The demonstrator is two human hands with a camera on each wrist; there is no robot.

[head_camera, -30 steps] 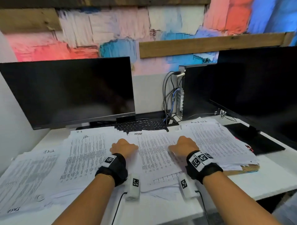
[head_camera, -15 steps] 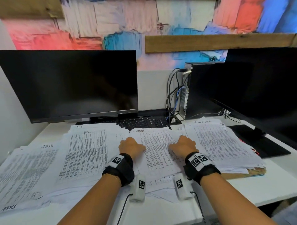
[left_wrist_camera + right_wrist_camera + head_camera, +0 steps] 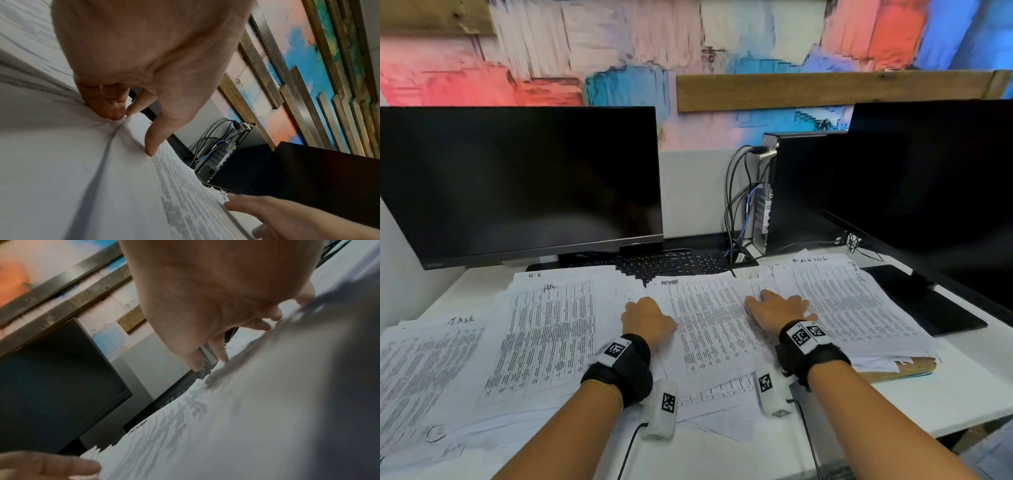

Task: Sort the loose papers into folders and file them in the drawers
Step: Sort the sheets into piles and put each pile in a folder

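Note:
Several overlapping stacks of printed papers cover the white desk (image 3: 893, 407). Both hands are on the middle stack (image 3: 709, 329), headed "ADMIN". My left hand (image 3: 647, 318) sits at its left edge with fingers curled. In the left wrist view the left hand (image 3: 132, 134) has its fingertips dug into the sheet, which creases there, and its thumb down on the print. My right hand (image 3: 777, 308) lies at the stack's right edge, its fingers spread and the tips touching the paper (image 3: 246, 402). A brown folder (image 3: 904, 370) shows under the right stack (image 3: 852, 308).
An "HR" stack (image 3: 548, 329) and a far-left stack (image 3: 421, 370) lie left of my hands. A keyboard (image 3: 674, 263) and a monitor (image 3: 517, 185) stand behind the papers. A computer tower (image 3: 791, 192), a second monitor (image 3: 928, 192) and its black base (image 3: 928, 308) are at the right.
The view has tilted down a little. My right hand has gone from a curled fist to spread fingers on the paper. The left hand has stayed curled at the stack's left edge.

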